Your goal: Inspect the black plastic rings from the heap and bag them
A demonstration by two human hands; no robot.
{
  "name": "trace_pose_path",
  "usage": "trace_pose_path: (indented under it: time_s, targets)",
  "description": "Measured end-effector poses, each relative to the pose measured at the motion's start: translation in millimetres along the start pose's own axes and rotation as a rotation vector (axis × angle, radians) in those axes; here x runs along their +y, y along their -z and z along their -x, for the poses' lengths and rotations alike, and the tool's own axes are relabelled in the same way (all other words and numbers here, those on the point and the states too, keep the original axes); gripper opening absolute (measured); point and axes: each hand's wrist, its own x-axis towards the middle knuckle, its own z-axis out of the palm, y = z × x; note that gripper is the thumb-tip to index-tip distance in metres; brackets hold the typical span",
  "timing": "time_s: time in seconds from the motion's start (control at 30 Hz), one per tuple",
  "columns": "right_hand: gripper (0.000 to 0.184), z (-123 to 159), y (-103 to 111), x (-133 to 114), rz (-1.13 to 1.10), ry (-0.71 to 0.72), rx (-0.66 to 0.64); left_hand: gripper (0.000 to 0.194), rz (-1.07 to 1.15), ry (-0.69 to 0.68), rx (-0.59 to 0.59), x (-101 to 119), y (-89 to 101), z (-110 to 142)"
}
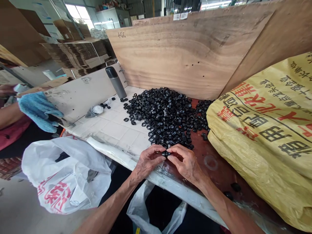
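Between my two hands is a small black ring-shaped part (166, 154), held just above the front edge of the table. My left hand (149, 160) pinches it from the left with thumb and fingers. From the right, my right hand (184, 161) grips it the same way. Fingertips cover much of the part, so its exact shape is hard to make out. Right behind my hands a large heap of black rings (165, 113) spreads over the tabletop, with some loose rings scattered at its left side.
A yellow sack (263, 139) fills the right side. A grey bottle (116, 83) and a small plastic bag (95, 111) stand left of the heap. White bags (65, 175) hang in front. A wooden board (185, 58) closes the back. At far left is another person's arm (9, 115), near a blue cloth (39, 109).
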Motion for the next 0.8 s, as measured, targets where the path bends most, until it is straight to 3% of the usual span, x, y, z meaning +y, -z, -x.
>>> trace_pose_path:
  time_s: [0.13, 0.27, 0.43, 0.57, 0.63, 0.7, 0.8]
  targets:
    - [0.011, -0.2, 1.0, -2.0, -0.086, -0.11, 0.04, 0.018, 0.081, -0.016, 0.084, -1.3, 1.6, -1.3]
    - [0.01, -0.5, -0.5, -3.8, -0.084, -0.074, 0.002, 0.01, 0.156, 0.033, 0.112, -0.9, 1.4, -2.7]
    - [0.01, -1.5, -2.7, -3.0, -0.06, -0.019, 0.006, 0.011, 0.04, 0.069, 0.05, 6.0, -1.2, -2.7]
    - [0.016, 0.6, -3.8, -0.1, 0.001, -0.024, 0.024, 0.014, 0.153, 0.107, 0.024, 5.5, -2.8, -2.4]
    - [0.016, 2.4, -5.1, 2.5, 0.029, -0.026, 0.03, 0.026, 0.193, 0.124, 0.02, 2.8, -2.5, -2.3]
    - [0.017, 3.9, -7.1, 5.8, 0.045, -0.023, 0.033, 0.033, 0.149, 0.103, 0.009, 0.2, -1.6, -2.2]
    - [0.018, 4.7, -10.1, 9.8, 0.072, -0.004, 0.018, 0.026, 0.039, 0.022, -0.01, -1.9, -0.1, -2.3]
